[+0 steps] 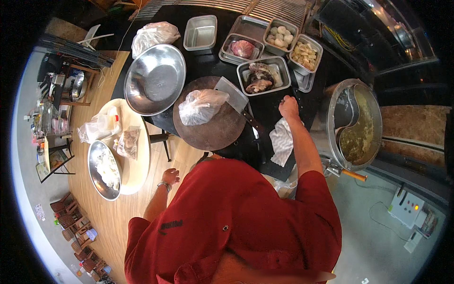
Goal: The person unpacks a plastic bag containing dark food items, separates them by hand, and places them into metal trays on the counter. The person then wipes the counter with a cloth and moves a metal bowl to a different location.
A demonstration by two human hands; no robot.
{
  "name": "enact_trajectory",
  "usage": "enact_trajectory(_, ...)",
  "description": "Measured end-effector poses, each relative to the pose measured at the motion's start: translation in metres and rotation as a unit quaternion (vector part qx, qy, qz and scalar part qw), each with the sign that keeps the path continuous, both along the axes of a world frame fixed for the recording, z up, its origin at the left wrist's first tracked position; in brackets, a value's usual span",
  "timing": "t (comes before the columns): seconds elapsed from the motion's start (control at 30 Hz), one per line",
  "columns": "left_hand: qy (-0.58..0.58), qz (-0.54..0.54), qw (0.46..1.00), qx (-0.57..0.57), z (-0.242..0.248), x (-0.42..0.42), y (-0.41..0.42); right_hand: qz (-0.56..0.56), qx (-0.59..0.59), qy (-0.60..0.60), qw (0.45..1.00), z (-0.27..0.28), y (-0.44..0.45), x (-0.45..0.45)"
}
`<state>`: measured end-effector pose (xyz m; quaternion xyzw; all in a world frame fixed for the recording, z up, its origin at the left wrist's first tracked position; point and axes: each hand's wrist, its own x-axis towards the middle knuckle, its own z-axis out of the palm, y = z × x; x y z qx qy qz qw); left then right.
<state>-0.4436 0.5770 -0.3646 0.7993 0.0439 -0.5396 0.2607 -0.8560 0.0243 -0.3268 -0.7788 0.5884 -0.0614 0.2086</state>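
Note:
My right hand (289,107) is over the black table with its fingers curled, just below a steel pan of cooked meat (263,78). Whether anything sits inside those fingers cannot be made out. A crumpled white cloth (282,142) lies below that wrist. By my left side, over the floor, hangs my left hand (171,176), loosely spread and holding nothing visible. Before me a round chopping board (212,139) bears a tied plastic bag (200,106). A cleaver (232,95) rests with its blade on the board's edge, its handle (252,121) pointing towards me.
A large steel bowl (155,80) stands left of the board. Steel pans hold a reddish meat ball (242,48), pale balls (282,36) and yellowish pieces (304,56). At right is a divided pot (360,124) of broth. A round table (136,174) bears bags and another bowl (104,170).

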Motion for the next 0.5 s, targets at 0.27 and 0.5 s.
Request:
enact_trajectory(0.27,0.012,0.026,1.000,-0.009,0.002,-0.005,-0.012,0.052,-0.064,-0.063,0.995,-0.003,0.005,-0.006)
enact_trajectory(0.5,-0.027,-0.101,0.995,0.000,0.007,-0.014,-0.006,0.180,-0.029,0.046,0.982,-0.011,-0.008,0.002)
